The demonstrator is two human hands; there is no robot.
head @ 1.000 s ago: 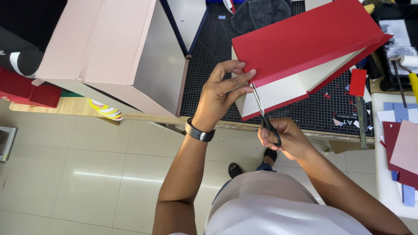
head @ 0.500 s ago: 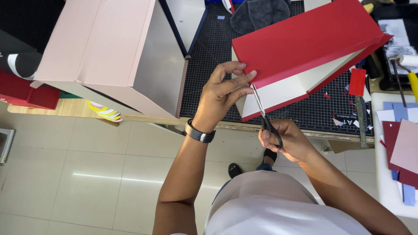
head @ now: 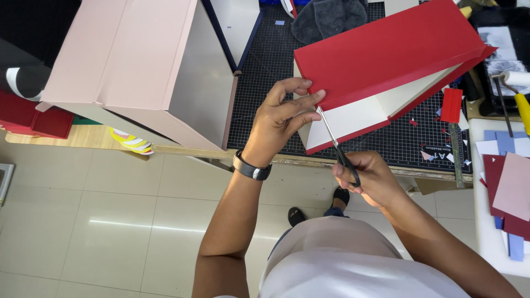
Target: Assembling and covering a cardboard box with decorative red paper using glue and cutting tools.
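Box: a red, smooth card box (head: 386,52) is pinched at its near corner by left-hand fingers (head: 301,105).
Scissors: thin steel scissors (head: 334,144) are gripped by the right hand (head: 370,179), blades at the box's edge.

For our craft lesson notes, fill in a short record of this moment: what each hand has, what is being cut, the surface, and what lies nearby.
Left hand: fingers pinch the near corner of the red box
Right hand: holds scissors, blades at the box's near edge
Box inside: cream
Surface: black grid cutting mat
Left of it: large pink box
Far right: paper sheets, red, pink and blue
Wrist: dark watch
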